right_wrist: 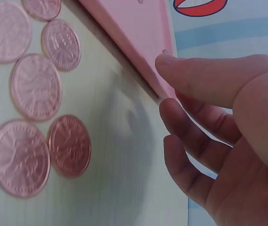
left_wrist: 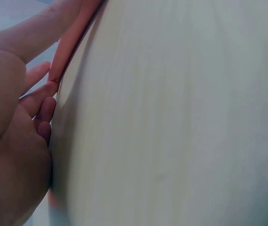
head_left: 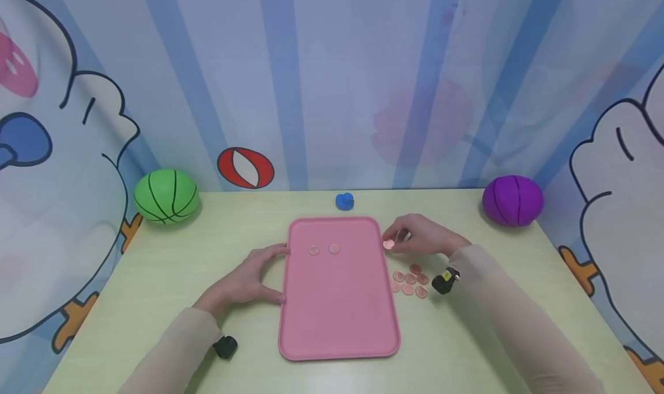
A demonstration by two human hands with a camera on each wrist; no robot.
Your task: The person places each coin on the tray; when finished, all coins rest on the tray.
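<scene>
A pink tray [head_left: 339,313] lies on the table, with two copper-coloured coins, a left coin [head_left: 313,250] and a right coin [head_left: 334,249], flat in its upper part. My left hand [head_left: 249,279] rests at the tray's left rim, thumb and fingers spread along it; the left wrist view shows fingertips at the edge. My right hand [head_left: 422,235] pinches a copper coin [head_left: 388,244] between thumb and fingers beside the tray's upper right rim. In the right wrist view, the thumb [right_wrist: 199,75] hides this coin. Several loose coins [right_wrist: 37,87] lie flat below the right hand.
A small blue duck-like figure [head_left: 344,201] stands behind the tray. At the back corners sit a green ball [head_left: 166,196] and a purple ball [head_left: 512,201]. Behind the table [head_left: 244,215] hangs a striped cartoon backdrop [head_left: 342,83].
</scene>
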